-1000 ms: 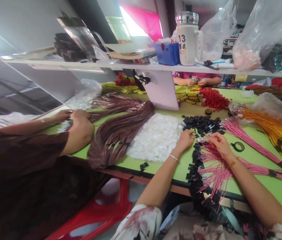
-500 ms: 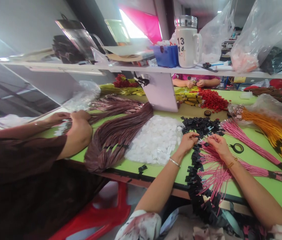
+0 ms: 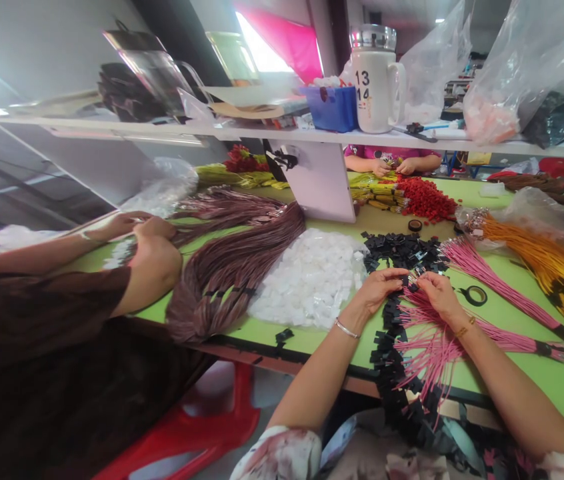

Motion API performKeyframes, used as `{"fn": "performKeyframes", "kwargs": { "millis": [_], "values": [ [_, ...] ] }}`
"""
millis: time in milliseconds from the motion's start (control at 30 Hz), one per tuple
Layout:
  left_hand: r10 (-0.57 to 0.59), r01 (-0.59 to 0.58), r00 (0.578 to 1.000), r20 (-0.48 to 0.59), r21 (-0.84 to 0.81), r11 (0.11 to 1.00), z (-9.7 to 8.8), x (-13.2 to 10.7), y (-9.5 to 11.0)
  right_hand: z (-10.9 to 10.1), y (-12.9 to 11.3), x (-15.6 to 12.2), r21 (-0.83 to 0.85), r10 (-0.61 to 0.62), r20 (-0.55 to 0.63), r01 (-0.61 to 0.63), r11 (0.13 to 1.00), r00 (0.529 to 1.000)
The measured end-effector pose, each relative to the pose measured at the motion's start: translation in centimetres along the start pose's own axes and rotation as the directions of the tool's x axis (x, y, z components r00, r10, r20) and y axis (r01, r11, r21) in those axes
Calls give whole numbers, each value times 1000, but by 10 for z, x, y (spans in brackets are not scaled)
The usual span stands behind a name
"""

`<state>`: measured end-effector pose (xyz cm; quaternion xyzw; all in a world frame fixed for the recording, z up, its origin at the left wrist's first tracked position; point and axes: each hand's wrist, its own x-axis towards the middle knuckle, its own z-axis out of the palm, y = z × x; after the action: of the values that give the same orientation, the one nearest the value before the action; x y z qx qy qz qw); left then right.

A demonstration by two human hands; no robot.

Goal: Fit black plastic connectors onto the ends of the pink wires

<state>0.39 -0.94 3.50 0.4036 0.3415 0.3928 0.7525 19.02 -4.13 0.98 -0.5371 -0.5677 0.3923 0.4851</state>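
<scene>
My left hand [image 3: 382, 288] pinches a small black connector [image 3: 407, 283] between thumb and fingers. Right beside it, my right hand [image 3: 438, 293] is closed in a pinch at the end of a pink wire, its tip mostly hidden by my fingers. Below both hands, loose pink wires [image 3: 429, 360] fan out over the green table. Black connectors that look fitted to wire ends [image 3: 393, 347] run in a strip down over the table's front edge. Behind my fingers lies a pile of loose black connectors [image 3: 402, 251].
A bag of white connectors [image 3: 312, 277] and a brown wire bundle [image 3: 237, 267] lie to the left, near a co-worker's hands [image 3: 149, 233]. Right are black tape [image 3: 476, 295], a pink wire bundle [image 3: 502, 287] and yellow wires [image 3: 547, 257]. A shelf [image 3: 262, 135] spans above; another person sits opposite.
My left hand has moved slightly right and now meets my right fingertips, with a black connector in its pinch. My right hand stays almost in place.
</scene>
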Motion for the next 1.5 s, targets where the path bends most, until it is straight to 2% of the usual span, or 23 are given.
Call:
{"fn": "performKeyframes", "kwargs": {
  "millis": [167,333,500,600,700,800,867,900,967,1033,1100,1167,1233,1300,1400,1500],
  "values": [
    [0,0,1000,-3,2,1000,0,0,-2,1,-2,-1,-55,16,17,-15,998,1000],
    [33,-27,998,-54,110,994,4,3,-10,3,-8,-3,-202,-72,21,75,977,997],
    [74,-62,994,-84,137,989,6,6,-15,3,-7,-2,-232,-102,64,114,966,993],
    [126,-106,989,-79,217,970,6,6,-18,5,-3,-3,-276,-135,69,149,950,988],
    [129,-111,991,-38,310,944,-2,4,-15,8,-3,-5,-274,-171,94,191,943,981],
    [51,-95,992,117,417,904,-20,1,-3,6,-9,-7,-173,-157,71,167,971,985],
    [-29,-95,975,220,530,843,-32,3,5,3,-13,-7,-55,-109,10,110,992,994],
    [-12,-112,979,203,587,802,-36,6,8,2,-14,-6,14,-73,-10,73,997,997],
    [149,-152,987,65,702,696,-40,17,9,0,-14,-6,142,-7,-6,7,990,1000],
    [345,-139,936,-73,823,550,-39,32,4,-1,-11,-5,211,19,28,-25,977,999],
    [426,-96,899,-105,901,424,-36,47,-4,-1,-8,-6,227,15,63,-29,974,998],
    [456,-80,884,-100,930,360,-34,57,-11,-1,-5,-6,235,23,77,-41,971,997],
    [460,-68,879,-122,925,373,-35,62,-16,-1,-5,-7,245,43,65,-58,968,997],
    [442,-57,882,-163,894,444,-35,59,-16,-1,-6,-6,245,65,47,-74,967,997],
    [376,-117,912,-165,773,623,-33,48,-13,0,-7,-5,235,82,34,-88,968,996],
    [263,-176,960,-98,524,834,-23,33,-6,1,-5,-3,225,63,23,-67,972,998]
  ]
}}
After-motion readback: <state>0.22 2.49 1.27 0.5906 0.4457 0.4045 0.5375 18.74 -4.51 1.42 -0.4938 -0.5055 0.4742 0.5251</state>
